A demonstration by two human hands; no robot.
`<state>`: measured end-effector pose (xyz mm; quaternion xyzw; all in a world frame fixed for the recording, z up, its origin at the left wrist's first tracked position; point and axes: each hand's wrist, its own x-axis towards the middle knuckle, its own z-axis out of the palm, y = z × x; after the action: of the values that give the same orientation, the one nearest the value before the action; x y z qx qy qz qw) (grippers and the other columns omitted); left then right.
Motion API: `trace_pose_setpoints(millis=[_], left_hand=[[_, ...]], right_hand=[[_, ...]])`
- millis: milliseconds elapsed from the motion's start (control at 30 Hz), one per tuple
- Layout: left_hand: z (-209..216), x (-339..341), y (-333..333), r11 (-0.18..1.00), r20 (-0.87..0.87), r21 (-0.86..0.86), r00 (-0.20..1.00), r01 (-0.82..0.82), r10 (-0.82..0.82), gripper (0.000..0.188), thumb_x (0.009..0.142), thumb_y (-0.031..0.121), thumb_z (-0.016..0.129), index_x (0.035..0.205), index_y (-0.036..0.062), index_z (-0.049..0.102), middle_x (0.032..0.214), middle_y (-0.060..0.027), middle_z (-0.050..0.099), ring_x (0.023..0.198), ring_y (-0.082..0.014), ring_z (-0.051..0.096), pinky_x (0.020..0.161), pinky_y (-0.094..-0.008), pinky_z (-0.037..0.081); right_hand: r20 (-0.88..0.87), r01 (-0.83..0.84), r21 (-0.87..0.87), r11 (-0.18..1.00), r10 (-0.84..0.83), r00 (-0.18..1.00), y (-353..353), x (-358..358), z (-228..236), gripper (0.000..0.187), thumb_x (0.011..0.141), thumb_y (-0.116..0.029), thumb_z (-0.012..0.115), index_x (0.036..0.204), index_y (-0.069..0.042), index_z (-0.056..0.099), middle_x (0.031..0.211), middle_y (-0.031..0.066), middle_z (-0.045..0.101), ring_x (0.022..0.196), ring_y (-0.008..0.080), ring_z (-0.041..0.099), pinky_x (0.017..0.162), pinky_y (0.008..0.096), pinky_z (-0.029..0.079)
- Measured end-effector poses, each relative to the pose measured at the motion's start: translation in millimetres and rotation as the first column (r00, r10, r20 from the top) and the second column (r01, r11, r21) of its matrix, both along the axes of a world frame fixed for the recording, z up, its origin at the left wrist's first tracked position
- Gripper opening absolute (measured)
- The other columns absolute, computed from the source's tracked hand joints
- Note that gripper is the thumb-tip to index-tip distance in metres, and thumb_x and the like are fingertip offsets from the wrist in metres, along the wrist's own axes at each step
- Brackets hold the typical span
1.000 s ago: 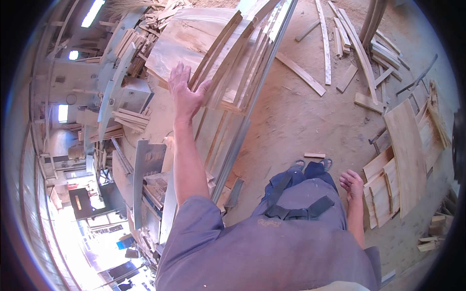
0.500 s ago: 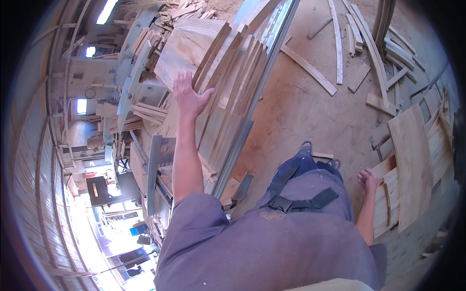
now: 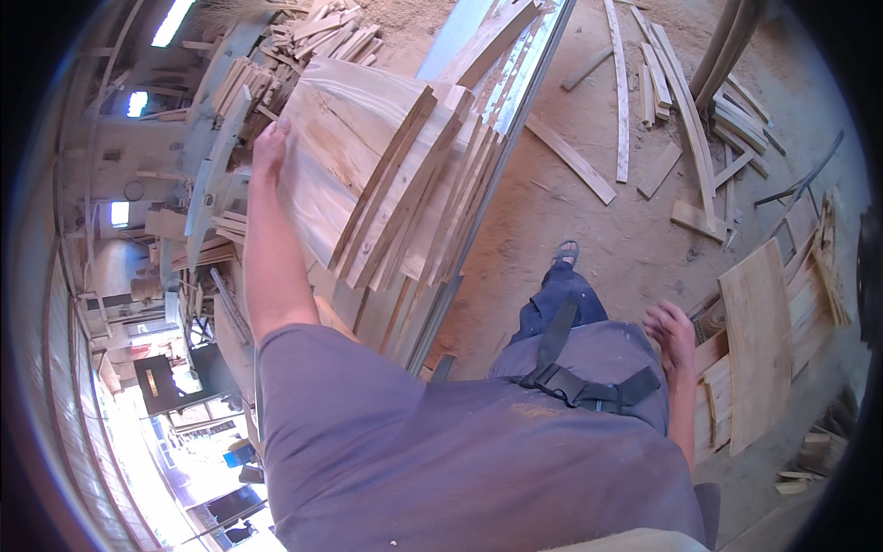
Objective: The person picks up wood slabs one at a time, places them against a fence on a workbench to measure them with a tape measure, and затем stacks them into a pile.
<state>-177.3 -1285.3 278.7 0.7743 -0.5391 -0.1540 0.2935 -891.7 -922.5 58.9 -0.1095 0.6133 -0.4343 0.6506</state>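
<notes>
Stack of thin curved wood boards [image 3: 386,184] leaning on edge against a long metal rail [image 3: 497,175], to the person's left. The left hand [image 3: 269,147] reaches to the stack's far top edge, fingers laid on it; whether it grips cannot be told. The right hand [image 3: 671,333] hangs open, empty, near loose boards [image 3: 759,340] on the sandy floor [image 3: 589,248]. Judged: taking hold of one board; next calls for a firm grip
</notes>
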Motion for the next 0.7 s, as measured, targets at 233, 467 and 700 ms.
trace_pose_setpoints(millis=[233,467,700], left_hand=[[9,31,-64,0.984,0.064,0.147,0.993,-0.103,0.094,0.070,0.096,0.059,0.062,0.117,-0.0076,0.071,0.110,-0.0136,0.073,0.104,-0.0225,0.065,0.094,-0.0346,0.048],[11,50,-71,0.949,-0.111,0.312,0.994,0.038,-0.003,0.063,0.100,0.056,0.059,0.116,-0.0034,0.074,0.110,-0.0076,0.072,0.100,-0.0149,0.063,0.092,-0.0289,0.047],[14,29,-50,0.922,-0.206,0.329,0.968,0.205,-0.142,0.059,0.099,0.056,0.060,0.113,0.0001,0.074,0.103,-0.0037,0.072,0.094,-0.0111,0.063,0.089,-0.0252,0.047]], right_hand=[[-0.012,-0.665,-0.342,0.664,0.704,0.710,-205,167,121,0.050,0.093,-0.013,0.064,0.138,0.005,0.052,0.117,0.0171,0.068,0.098,0.0209,0.069,0.085,0.0329,0.055],[0.276,-0.642,-0.444,0.625,0.777,0.566,-256,277,155,0.051,0.093,-0.015,0.069,0.134,0.007,0.049,0.112,0.0187,0.071,0.097,0.0230,0.071,0.084,0.0331,0.056],[0.301,-0.667,-0.310,0.677,0.736,0.607,-271,300,184,0.077,0.083,-0.028,0.085,0.133,0.013,0.044,0.105,0.0215,0.071,0.092,0.0258,0.073,0.076,0.0340,0.059]])
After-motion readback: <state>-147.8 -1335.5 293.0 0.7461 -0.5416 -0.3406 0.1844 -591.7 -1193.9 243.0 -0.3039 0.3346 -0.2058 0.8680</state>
